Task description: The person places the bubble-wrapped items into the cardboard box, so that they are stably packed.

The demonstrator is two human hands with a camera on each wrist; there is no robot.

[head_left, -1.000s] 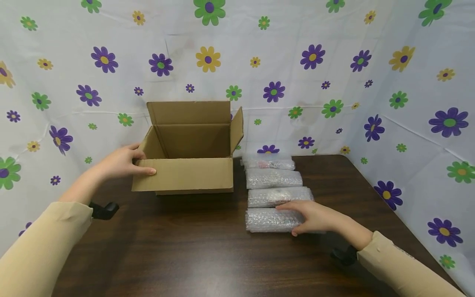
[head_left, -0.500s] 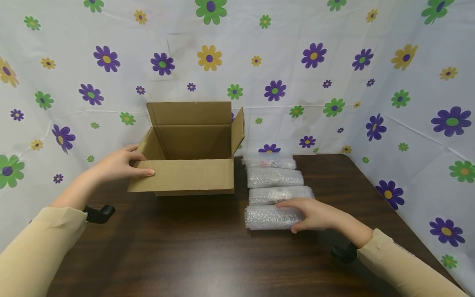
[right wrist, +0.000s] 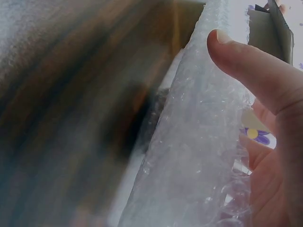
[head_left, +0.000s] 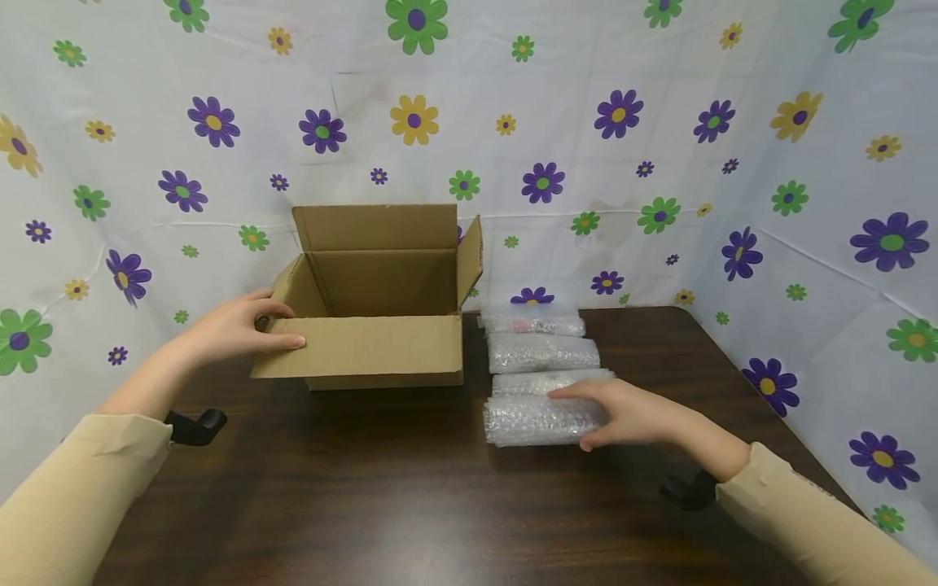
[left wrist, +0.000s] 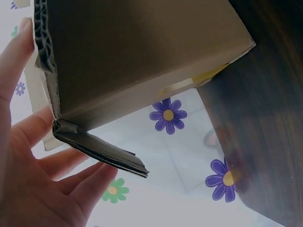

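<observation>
An open cardboard box (head_left: 381, 350) stands left of the middle of the table with its flaps spread. My left hand (head_left: 227, 330) holds the box's left front corner, thumb on the front flap. In the left wrist view, fingers of that hand (left wrist: 57, 175) lie along the folded side flap (left wrist: 104, 149). My right hand (head_left: 637, 411) grips the right end of the nearest bubble-wrapped bundle (head_left: 538, 422), thumb in front and fingers behind. The right wrist view shows this bundle (right wrist: 194, 137) raised a little off the table; its contents cannot be made out.
Behind the gripped bundle lie three more bubble-wrapped bundles (head_left: 542, 354) in a row, right of the box. They rest on a dark wooden table (head_left: 352, 488). Flower-printed cloth (head_left: 557, 98) hangs behind and to the right of the table.
My right hand has closed on the nearest bundle and lifted it slightly, so it covers more of the one behind. The left hand stays on the box; the front flap has shifted slightly left.
</observation>
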